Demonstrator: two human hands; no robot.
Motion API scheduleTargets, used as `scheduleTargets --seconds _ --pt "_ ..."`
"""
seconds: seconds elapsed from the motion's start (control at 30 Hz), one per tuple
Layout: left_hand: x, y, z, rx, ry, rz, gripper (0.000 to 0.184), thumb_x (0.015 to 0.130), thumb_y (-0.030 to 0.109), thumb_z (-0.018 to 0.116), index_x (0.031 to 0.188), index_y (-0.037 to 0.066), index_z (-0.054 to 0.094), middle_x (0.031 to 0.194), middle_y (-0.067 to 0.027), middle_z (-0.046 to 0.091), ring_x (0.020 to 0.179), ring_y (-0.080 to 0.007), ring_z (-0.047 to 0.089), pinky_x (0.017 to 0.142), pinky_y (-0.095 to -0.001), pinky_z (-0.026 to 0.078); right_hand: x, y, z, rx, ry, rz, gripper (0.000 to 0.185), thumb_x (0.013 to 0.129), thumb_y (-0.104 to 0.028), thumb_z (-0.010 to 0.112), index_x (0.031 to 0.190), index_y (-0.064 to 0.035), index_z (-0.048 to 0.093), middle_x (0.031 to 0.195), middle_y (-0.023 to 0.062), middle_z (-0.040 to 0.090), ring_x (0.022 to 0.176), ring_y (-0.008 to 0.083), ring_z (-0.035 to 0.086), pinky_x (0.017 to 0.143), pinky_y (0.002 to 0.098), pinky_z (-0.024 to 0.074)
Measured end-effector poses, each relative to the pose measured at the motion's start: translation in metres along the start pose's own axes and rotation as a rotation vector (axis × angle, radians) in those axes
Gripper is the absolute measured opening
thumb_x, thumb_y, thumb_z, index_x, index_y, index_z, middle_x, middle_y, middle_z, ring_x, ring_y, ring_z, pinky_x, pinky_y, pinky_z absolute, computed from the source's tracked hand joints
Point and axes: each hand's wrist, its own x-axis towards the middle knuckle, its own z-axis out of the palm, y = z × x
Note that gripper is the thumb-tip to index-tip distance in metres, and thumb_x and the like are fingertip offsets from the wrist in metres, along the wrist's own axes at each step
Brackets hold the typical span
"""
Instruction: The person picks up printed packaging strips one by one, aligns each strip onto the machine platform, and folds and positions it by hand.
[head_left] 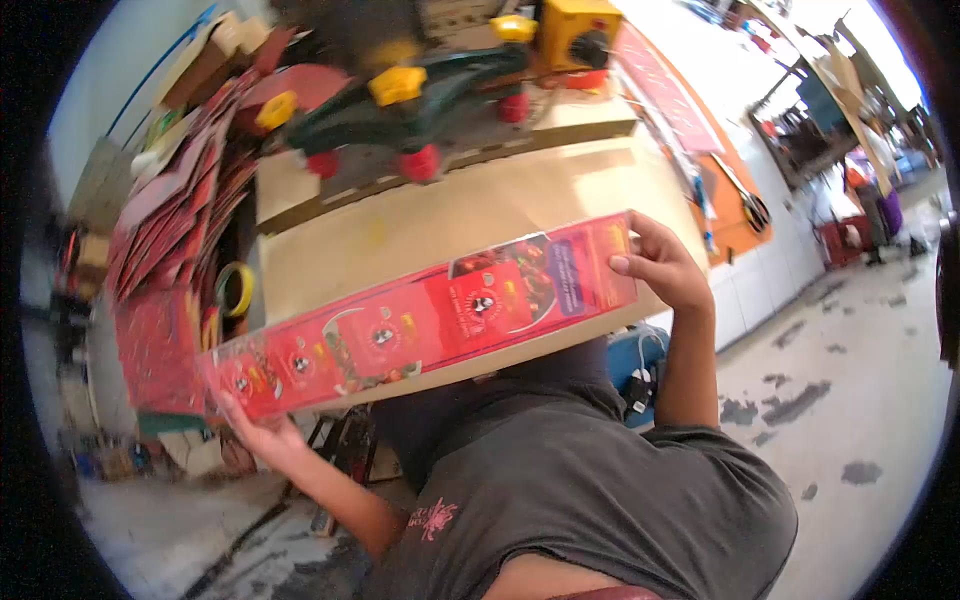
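Observation:
A long red printed strip [400, 335] with food pictures and round logos stretches across in front of my body, tilted up toward the right. It has a glossy, clear-looking surface. My left hand [265, 440] grips its lower left end, with the fingers partly hidden beneath it. At the upper right end, my right hand [668, 265] pinches the edge, thumb on the printed face. Below the strip lies the tan work board [400, 245] of a machine. A dark green machine frame [440, 105] with yellow knobs and red feet stands beyond the board.
Red sheets [175, 215] are piled at the left, beside a yellow tape roll [236, 288]. A yellow box [578, 35] with a black knob sits at the back. Scissors [752, 208] lie on an orange surface at the right. Cluttered shelving [810, 120] stands farther right.

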Motion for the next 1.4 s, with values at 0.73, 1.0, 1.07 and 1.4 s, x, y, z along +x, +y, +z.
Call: scheduleTargets --seconds 0.73,1.0,1.07,1.4 --pt "-0.052 0.012 0.09 -0.339 -0.077 -0.167 0.033 0.102 0.011 0.062 0.133 0.002 0.057 0.126 -0.0082 0.066 0.11 -0.0175 0.068 0.092 -0.0339 0.06 0.072 -0.073 0.174 -1.101 -0.146 -0.725 0.024 0.087 -0.007 0.074 0.11 -0.0019 0.068 0.104 0.0152 0.067 0.097 0.0315 0.066 0.085 0.0399 0.0528" --pt "-0.064 0.024 0.108 -0.346 -0.07 -0.028 0.025 0.102 0.011 0.064 0.123 -0.003 0.063 0.115 -0.0089 0.069 0.1 -0.0152 0.069 0.084 -0.0321 0.06 0.148 -0.073 0.307 -0.99 -0.426 -1.169 0.025 0.092 -0.017 0.071 0.112 -0.0017 0.068 0.103 0.0172 0.066 0.095 0.0389 0.065 0.083 0.0455 0.0529" --pt "-0.067 0.03 0.109 -0.304 -0.057 -0.025 0.025 0.102 0.012 0.064 0.122 -0.003 0.063 0.114 -0.0085 0.07 0.099 -0.0149 0.069 0.084 -0.0317 0.059 0.152 -0.081 0.33 -1.022 -0.47 -1.16 0.025 0.093 -0.019 0.07 0.111 -0.0021 0.068 0.102 0.0172 0.066 0.094 0.0388 0.065 0.082 0.046 0.0533" --pt "-0.066 0.019 0.107 -0.181 -0.094 0.022 0.02 0.103 0.017 0.065 0.111 -0.001 0.067 0.095 0.0002 0.067 0.077 -0.0058 0.058 0.068 -0.0236 0.047 0.166 -0.084 0.357 -1.104 -0.467 -1.27 0.011 0.087 -0.015 0.069 0.088 -0.0038 0.069 0.083 0.0116 0.067 0.083 0.0329 0.068 0.071 0.0449 0.0558"
